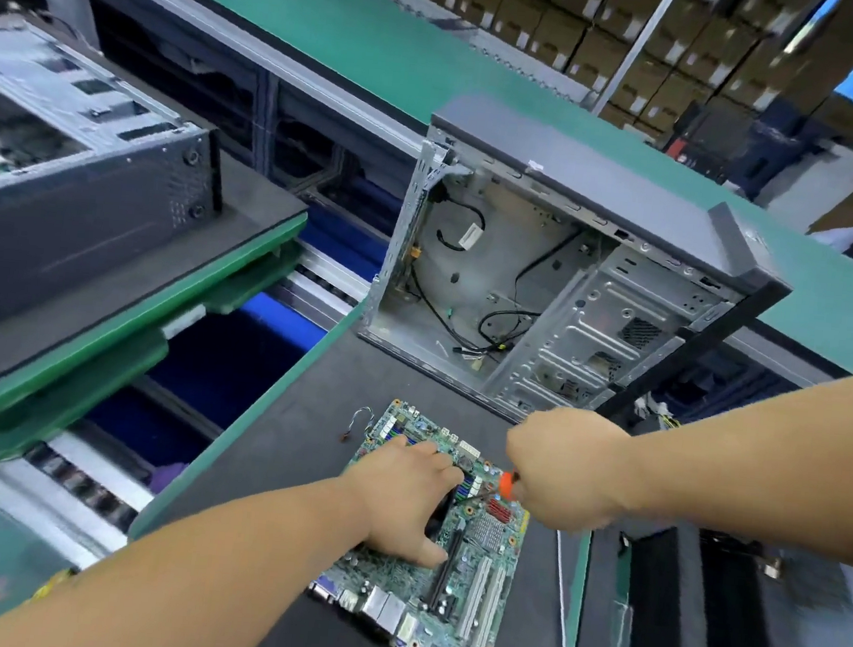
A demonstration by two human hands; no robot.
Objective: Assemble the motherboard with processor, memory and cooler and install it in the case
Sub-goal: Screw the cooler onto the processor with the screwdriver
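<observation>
Motherboard, case: no legible writing.

Open case — loose cables inside

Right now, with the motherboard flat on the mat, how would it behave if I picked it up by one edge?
The motherboard would probably stay stiff, being a flat rigid board. It looks light for its size, thin with low parts. It is likely fragile: exposed slots and small components cover it, so gripping the bare edges seems safer. The left hand presses on it.
</observation>
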